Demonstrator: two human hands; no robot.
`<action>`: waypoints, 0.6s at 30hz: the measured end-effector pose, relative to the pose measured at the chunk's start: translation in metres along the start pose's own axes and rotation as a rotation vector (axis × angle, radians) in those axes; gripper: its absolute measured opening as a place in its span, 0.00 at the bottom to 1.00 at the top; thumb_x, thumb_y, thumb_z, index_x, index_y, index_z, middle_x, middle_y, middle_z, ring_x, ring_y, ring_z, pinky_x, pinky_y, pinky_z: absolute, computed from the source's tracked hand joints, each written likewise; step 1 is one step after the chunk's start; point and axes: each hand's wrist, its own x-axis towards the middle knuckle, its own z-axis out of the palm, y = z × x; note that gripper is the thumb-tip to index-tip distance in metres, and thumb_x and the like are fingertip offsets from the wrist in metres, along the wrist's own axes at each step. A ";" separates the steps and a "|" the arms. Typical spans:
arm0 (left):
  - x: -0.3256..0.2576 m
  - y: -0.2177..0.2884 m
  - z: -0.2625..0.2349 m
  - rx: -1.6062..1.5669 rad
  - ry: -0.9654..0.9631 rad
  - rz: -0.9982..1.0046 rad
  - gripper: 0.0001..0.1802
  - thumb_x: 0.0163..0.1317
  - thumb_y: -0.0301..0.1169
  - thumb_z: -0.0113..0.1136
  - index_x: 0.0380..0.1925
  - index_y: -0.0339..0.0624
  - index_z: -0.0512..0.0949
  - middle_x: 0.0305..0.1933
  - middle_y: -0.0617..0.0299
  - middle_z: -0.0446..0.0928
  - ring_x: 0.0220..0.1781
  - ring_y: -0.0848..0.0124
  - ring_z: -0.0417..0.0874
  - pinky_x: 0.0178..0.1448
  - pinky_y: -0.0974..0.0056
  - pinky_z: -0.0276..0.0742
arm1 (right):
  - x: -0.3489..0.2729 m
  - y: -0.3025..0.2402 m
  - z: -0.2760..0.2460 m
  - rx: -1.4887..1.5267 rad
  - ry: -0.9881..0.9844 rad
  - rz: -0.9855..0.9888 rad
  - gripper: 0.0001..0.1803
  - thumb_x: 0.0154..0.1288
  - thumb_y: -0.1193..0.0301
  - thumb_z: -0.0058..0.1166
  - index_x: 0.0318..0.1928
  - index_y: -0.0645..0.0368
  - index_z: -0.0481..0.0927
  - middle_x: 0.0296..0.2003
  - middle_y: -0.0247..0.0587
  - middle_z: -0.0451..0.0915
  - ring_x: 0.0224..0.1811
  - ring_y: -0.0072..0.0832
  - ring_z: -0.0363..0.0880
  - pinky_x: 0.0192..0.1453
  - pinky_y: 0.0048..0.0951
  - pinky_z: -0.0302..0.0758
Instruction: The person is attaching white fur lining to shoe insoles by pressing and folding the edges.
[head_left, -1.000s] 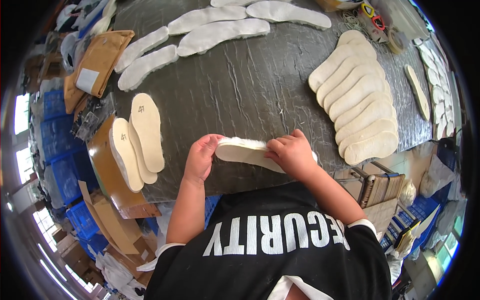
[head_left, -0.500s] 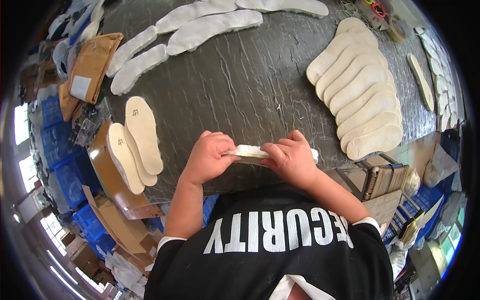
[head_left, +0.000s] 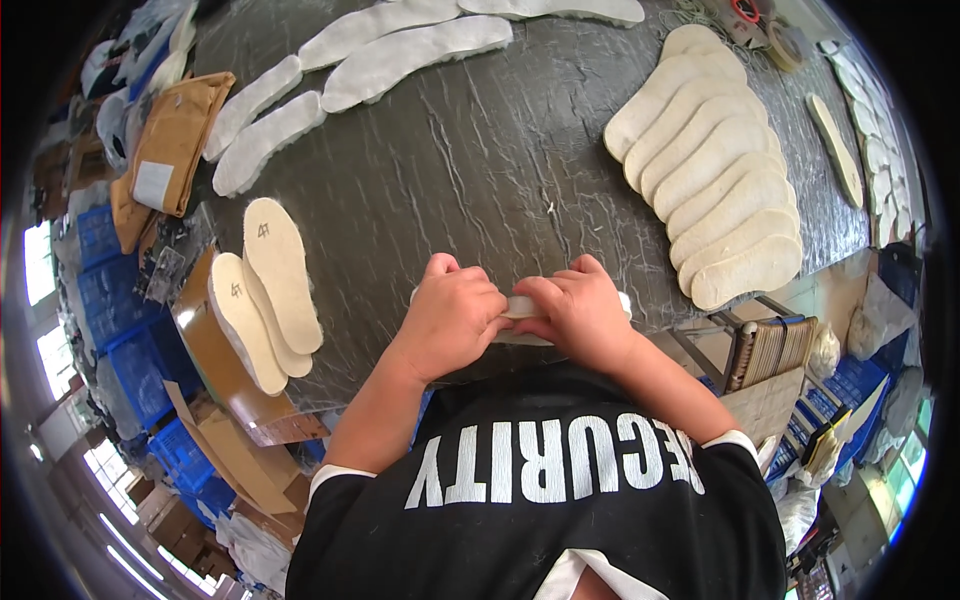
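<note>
Reference centre for clock positions: the held pale insole (head_left: 521, 307), with 12 o'clock directly away from the person. The insole lies crosswise near the close edge of the desk (head_left: 480, 190), mostly hidden by the hands; contact with the desk surface cannot be told. Left hand (head_left: 452, 315): back uppermost, fingers curled over the 9 o'clock part of the insole. Right hand (head_left: 582, 312): pinching near the middle, thumb and fingers bent round the edge. The two hands are close together, a short pale strip showing between them; a white end projects past the right hand at 3 o'clock. Whether one layer or two is gripped cannot be told. At 9 o'clock, three cream insoles (head_left: 283, 285) overlap, two of them bearing dark marks near the upper end. From 10 to 12 o'clock, white fleecy insoles (head_left: 415, 65) lie in a loose arc, with a brown paper package (head_left: 185, 135) outside it at 10. At 2 o'clock, a fan of cream insoles (head_left: 735, 185) overlaps in steps; beyond it, one single insole (head_left: 835, 150) lies apart on the same bearing. A tape roll (head_left: 787, 46) sits between 1 and 2 o'clock. Just past 3 o'clock, off the desk, stands a chair with a woven back (head_left: 770, 353)
</note>
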 end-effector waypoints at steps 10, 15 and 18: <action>-0.015 -0.058 0.037 -0.183 0.462 -0.336 0.32 0.43 0.37 0.75 0.50 0.42 0.75 0.47 0.59 0.78 0.46 0.65 0.78 0.58 0.57 0.69 | -0.002 0.017 0.008 -0.370 -0.109 0.216 0.21 0.49 0.55 0.66 0.40 0.51 0.80 0.45 0.34 0.79 0.49 0.35 0.75 0.50 0.41 0.65; -0.026 -0.062 0.054 -0.586 0.459 -0.636 0.21 0.55 0.25 0.68 0.49 0.33 0.76 0.42 0.56 0.79 0.38 0.69 0.82 0.44 0.65 0.79 | -0.007 0.005 0.031 -0.324 -0.058 -0.133 0.43 0.51 0.47 0.61 0.67 0.46 0.68 0.70 0.37 0.61 0.75 0.40 0.53 0.75 0.50 0.47; -0.022 -0.060 0.060 -0.930 0.441 -0.727 0.12 0.66 0.24 0.55 0.47 0.29 0.76 0.38 0.55 0.80 0.34 0.71 0.83 0.38 0.68 0.80 | -0.020 0.021 0.061 -0.387 -0.174 -0.255 0.42 0.57 0.46 0.56 0.70 0.47 0.65 0.72 0.31 0.59 0.77 0.32 0.50 0.77 0.53 0.38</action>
